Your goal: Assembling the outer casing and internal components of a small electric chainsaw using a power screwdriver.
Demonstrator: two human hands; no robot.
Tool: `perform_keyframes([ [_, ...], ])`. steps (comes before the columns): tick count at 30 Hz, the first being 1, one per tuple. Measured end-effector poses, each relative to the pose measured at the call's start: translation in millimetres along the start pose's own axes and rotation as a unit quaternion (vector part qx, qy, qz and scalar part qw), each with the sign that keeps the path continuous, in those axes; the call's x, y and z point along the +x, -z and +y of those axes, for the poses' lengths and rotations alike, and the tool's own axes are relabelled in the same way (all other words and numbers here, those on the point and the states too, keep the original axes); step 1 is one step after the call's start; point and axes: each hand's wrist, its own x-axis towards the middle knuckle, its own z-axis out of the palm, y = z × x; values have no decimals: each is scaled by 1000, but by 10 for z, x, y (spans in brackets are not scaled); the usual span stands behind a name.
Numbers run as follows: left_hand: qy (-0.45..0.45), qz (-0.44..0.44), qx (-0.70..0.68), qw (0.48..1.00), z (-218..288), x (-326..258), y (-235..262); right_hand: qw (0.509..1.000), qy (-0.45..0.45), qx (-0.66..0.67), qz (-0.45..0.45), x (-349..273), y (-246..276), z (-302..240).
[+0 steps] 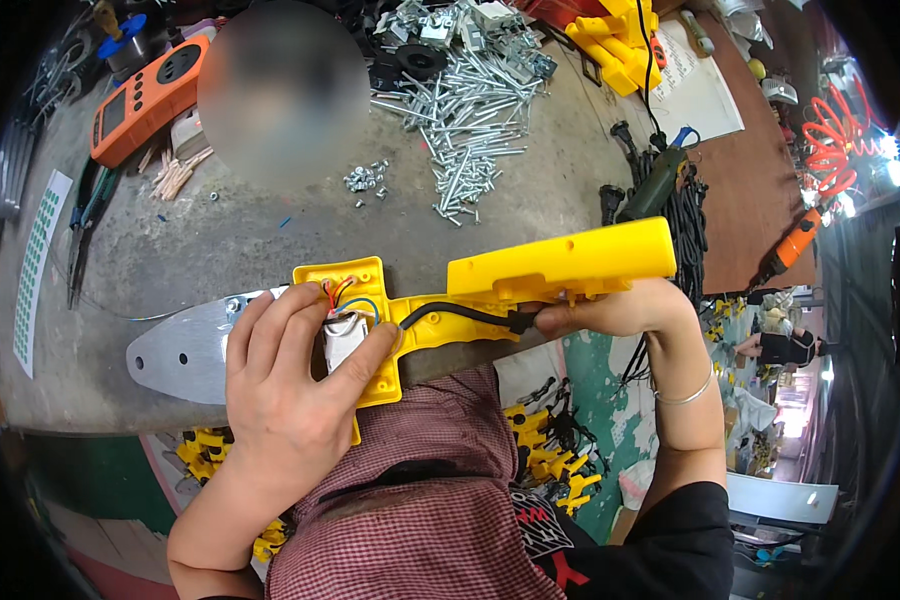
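A yellow plastic housing half [435, 325] lies open at the table's near edge, with a flat metal blade [185, 350] sticking out to its left. Inside it are red, yellow and blue wires [348, 295] and a white block [345, 340]. My left hand [300, 375] is closed over the housing's left end, thumb by the white block. A black cable [455, 310] runs along the handle to a strain relief [520, 321]. My right hand [610, 305] grips a second yellow housing half [565, 258] above the handle, thumb beside the strain relief. Its fingers are partly hidden.
Long screws [480, 115] and small nuts [367, 178] lie loose at the back. To the left are an orange meter [150, 100], pliers [85, 225] and a sticker strip [42, 270]. Black cables [685, 225] and an orange-handled screwdriver [798, 238] are at the right.
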Motion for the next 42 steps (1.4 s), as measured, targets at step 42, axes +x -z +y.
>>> perform_keyframes([
  [42,-81,-103,-9,991,-379,71,435,922,245,-40,298,242,-913,-416],
])
